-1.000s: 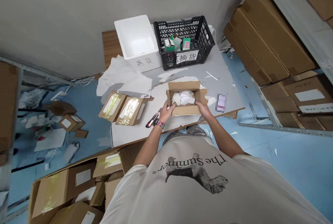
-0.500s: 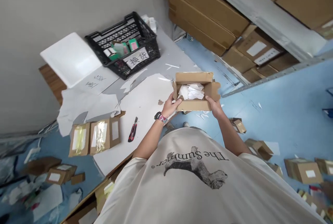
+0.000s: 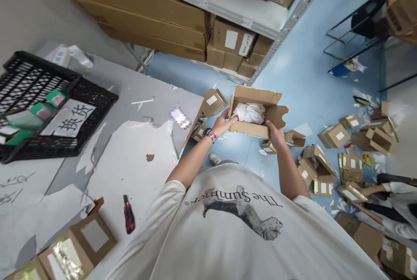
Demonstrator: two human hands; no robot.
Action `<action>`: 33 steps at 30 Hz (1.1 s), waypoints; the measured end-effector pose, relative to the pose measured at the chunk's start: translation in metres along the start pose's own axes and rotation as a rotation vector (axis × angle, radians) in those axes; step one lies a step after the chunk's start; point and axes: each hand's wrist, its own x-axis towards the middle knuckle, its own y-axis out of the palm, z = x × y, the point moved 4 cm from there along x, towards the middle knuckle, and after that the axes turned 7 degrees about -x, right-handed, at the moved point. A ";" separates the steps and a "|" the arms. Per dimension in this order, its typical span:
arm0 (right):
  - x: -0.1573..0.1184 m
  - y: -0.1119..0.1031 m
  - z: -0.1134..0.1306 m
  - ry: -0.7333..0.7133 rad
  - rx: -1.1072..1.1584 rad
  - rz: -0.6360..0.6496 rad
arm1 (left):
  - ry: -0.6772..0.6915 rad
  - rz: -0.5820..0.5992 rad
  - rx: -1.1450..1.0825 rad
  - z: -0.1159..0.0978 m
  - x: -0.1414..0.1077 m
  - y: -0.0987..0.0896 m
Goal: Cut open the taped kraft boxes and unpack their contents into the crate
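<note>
Fig.: open cardboard box (image 3: 249,130) w/ white paper packing (image 3: 249,114) now held over blue floor (image 3: 293,97), past table edge (image 3: 192,123); L hand (image 3: 223,123) fingers together at rim, R hand (image 3: 275,135) fingers clamped on box wall.

"The Summer" — upside down on a cream T-shirt (image 3: 208,245), 换货 on a white paper sign (image 3: 73,118), tied to a black plastic crate (image 3: 42,71)

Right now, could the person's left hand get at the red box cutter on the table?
Probably yes, though not at once. The left hand is holding the cardboard box, so it would likely have to let go first. The box cutter lies on the table out to that arm's side, with nothing standing between them.
</note>
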 end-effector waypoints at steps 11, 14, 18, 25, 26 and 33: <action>-0.005 -0.068 0.013 -0.151 0.017 -0.358 | -0.287 0.036 0.006 0.057 0.014 0.033; 0.014 -0.010 0.038 -0.160 0.034 -0.107 | -0.336 -0.085 -0.045 0.070 -0.020 -0.007; 0.030 0.105 0.081 -0.264 0.090 0.239 | -0.282 -0.375 -0.121 0.077 -0.081 -0.080; -0.062 0.311 0.165 -0.434 0.176 0.800 | -0.068 -1.115 -0.201 0.075 -0.251 -0.206; -0.086 0.329 0.174 -0.446 0.175 0.862 | -0.054 -1.199 -0.219 0.075 -0.278 -0.217; -0.226 0.397 0.205 -0.547 0.070 1.171 | -0.075 -1.537 -0.288 0.089 -0.447 -0.242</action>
